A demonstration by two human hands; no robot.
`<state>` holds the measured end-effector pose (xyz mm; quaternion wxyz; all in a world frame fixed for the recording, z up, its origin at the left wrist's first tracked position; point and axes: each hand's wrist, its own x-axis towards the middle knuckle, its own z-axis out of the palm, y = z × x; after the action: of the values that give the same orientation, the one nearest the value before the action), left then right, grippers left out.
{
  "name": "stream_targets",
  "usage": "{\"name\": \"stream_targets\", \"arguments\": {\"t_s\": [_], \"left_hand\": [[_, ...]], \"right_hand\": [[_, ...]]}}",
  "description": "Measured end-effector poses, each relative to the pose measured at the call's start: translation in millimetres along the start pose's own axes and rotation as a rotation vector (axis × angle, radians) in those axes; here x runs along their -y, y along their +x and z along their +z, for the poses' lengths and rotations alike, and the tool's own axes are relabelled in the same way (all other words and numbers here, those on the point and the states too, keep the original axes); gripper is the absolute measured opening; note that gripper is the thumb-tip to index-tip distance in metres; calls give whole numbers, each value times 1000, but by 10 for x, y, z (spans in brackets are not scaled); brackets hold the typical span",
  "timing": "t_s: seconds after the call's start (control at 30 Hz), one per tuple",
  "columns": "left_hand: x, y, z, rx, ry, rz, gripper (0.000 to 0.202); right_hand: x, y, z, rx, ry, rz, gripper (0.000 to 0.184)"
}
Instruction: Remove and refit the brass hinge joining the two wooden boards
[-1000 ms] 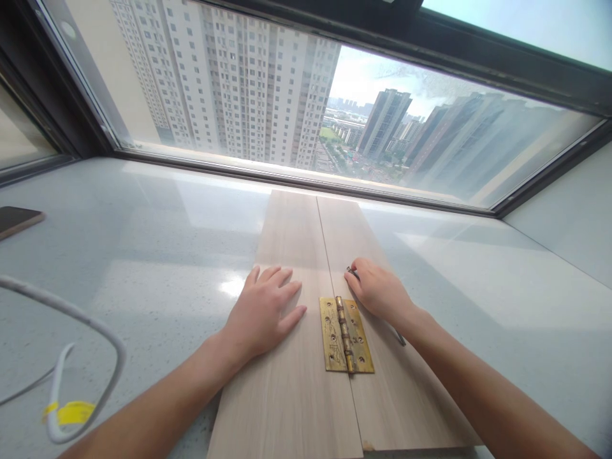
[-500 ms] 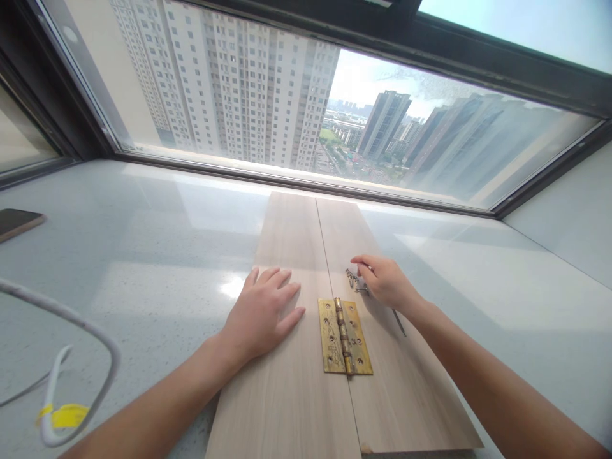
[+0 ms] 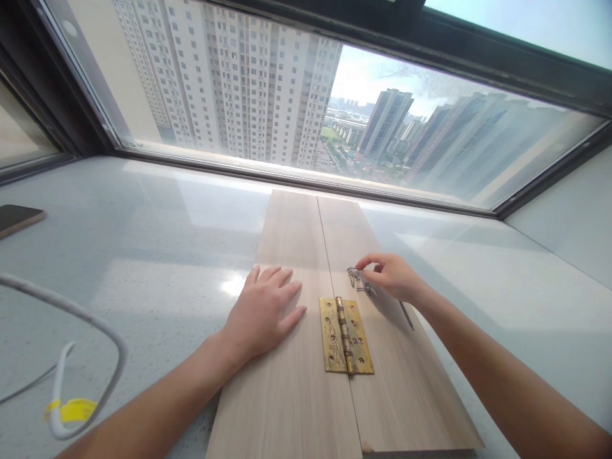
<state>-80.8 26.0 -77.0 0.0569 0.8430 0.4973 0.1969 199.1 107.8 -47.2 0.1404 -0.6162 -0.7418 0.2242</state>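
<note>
A worn brass hinge (image 3: 346, 336) lies open across the seam of two pale wood boards, one leaf on the left board (image 3: 291, 395) and one on the right board (image 3: 406, 401). My left hand (image 3: 268, 309) rests flat on the left board, its fingers spread. Just beyond the hinge is a small heap of screws (image 3: 361, 282) on the right board. Over it, my right hand (image 3: 394, 277) has thumb and forefinger close together at the screws. A thin dark shaft, apparently a screwdriver (image 3: 407, 317), sticks out under its palm; the handle end is hidden.
The boards lie on a speckled pale sill (image 3: 157, 255) below a dark-framed window (image 3: 306, 186). To the left, a white cable (image 3: 119, 344) with a yellow tag (image 3: 76, 410) loops up. A phone (image 3: 19, 220) lies at the far left.
My right hand has shifted slightly, its fingertips coming down to the screws, and the shaft under it has moved a little right. My left hand stays in place.
</note>
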Motion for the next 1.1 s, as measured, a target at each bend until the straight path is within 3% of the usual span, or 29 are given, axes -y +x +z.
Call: {"name": "stream_targets", "arguments": {"t_s": [0.13, 0.27, 0.47, 0.57, 0.63, 0.8, 0.87, 0.93, 1.0, 1.1], "left_hand": [[1, 1, 4, 0, 3, 1, 31], [-3, 4, 2, -4, 8, 0, 31], [6, 10, 18, -15, -23, -10, 34], [10, -1, 25, -33, -36, -23, 35], [7, -7, 20, -62, -53, -44, 36], [114, 62, -36, -175, -61, -118, 43], [311, 118, -93, -237, -13, -201, 52], [647, 149, -188, -302, 104, -355, 59], [1101, 114, -331, -334, 240, -545, 66], [1813, -97, -629, -287, 351, -747, 77]], "right_hand": [[10, -35, -6, 14, 4, 7, 25], [-65, -72, -52, -79, -7, 53, 31], [-427, -258, -175, -250, -85, 286, 52], [-615, -478, -197, -205, -93, 376, 64], [-722, -653, -178, -104, -80, 422, 71], [-904, -990, -82, -25, -44, 417, 81], [-930, -1038, -60, -28, -34, 414, 81], [-928, -1039, -51, -24, -35, 416, 82], [-907, -1012, -46, -21, -41, 407, 81], [-871, -960, -31, -43, -32, 371, 79]]}}
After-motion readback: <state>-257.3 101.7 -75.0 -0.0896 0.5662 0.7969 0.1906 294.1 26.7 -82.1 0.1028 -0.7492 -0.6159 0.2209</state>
